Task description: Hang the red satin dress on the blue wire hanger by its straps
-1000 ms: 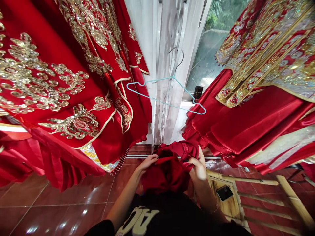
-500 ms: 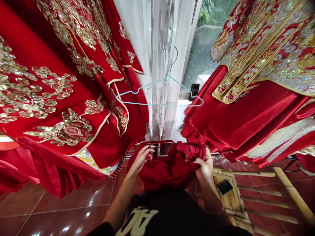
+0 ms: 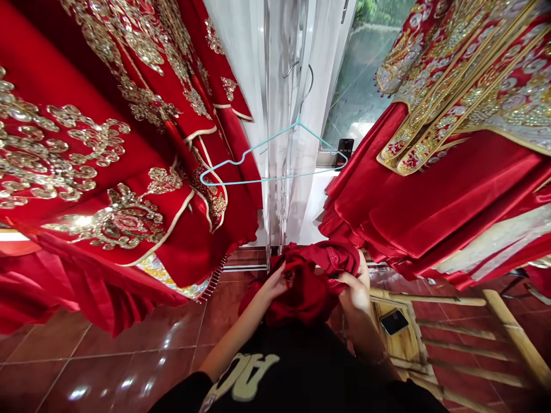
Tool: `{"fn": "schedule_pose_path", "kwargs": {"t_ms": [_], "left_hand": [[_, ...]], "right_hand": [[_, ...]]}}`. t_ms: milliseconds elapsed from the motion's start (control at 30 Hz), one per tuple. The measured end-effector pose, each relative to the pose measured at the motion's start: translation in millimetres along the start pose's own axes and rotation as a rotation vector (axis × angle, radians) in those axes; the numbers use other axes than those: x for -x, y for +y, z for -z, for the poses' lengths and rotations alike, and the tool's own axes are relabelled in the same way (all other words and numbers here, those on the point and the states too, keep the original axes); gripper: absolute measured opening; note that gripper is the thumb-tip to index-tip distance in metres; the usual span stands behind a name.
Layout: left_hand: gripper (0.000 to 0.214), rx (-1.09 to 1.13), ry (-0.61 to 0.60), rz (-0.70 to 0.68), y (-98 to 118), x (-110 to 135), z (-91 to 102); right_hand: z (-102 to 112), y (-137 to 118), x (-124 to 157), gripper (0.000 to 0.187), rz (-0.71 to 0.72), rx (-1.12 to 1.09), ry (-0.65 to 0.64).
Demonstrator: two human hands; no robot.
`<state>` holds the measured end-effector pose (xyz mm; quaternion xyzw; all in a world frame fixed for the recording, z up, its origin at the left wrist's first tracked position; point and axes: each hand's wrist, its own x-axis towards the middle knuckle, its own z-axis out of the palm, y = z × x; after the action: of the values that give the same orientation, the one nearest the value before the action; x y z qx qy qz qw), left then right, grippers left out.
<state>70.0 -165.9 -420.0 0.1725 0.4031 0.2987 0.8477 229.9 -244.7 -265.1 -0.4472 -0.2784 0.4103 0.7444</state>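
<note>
Found red cloth (image 3: 297,301) bunched low at centre, just in front of black shirt (image 3: 327,367), between left hand (image 3: 273,284) and right hand (image 3: 355,292). Saw right hand pinching gathered right side of cloth, with thumb on near face and fingers wrapped behind. Saw left hand against opposite side, with fingers curled at a fold; with tips partly lost in dark folds, cannot tell whether pinching or merely touching.

Checked for writing. Noted large pale lettering (image 3: 249,370) on shirt front, upside down and cut by creases; not legible as a word. Noted small light digits on screen of upright phone (image 3: 345,150), standing at lower edge of window (image 3: 361,86); too small to transcribe.

Logged light blue hanger (image 3: 275,179) beyond and above cloth, apart from both hands, with lower left corner in front of left gown (image 3: 129,160) and right end overlapping upright phone. Recorded gold ornament on left gown and on right gown (image 3: 413,212). Noted hem of right gown crowding far right side of cloth, near right hand. Placed flat phone (image 3: 394,322) near far edge of seat of wooden chair (image 3: 400,347), beside right forearm, above tiled floor (image 3: 129,338).
</note>
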Motion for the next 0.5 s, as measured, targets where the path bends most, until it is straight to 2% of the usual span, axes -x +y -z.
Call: {"fn": "schedule_pose_path", "kwargs": {"t_ms": [100,233,433,500], "left_hand": [[0.042,0.011,0.015,-0.048,6.3,4.1,-4.9],[0.028,-0.171,0.048,-0.189,11.7,9.9,-12.2],[0.039,-0.445,0.177,-0.258,6.6,16.5,5.9],[0.036,-0.476,0.234,-0.320,4.3,19.2,9.0]], "right_hand": [[2.2,2.9,-1.0,0.040,0.011,0.021,-0.011],[5.7,2.5,-2.9,0.038,0.029,0.022,-0.023],[14.8,-2.1,-6.6,0.032,0.052,0.007,0.060],[17.5,-0.7,-6.8,0.033,0.051,0.003,0.070]]}}
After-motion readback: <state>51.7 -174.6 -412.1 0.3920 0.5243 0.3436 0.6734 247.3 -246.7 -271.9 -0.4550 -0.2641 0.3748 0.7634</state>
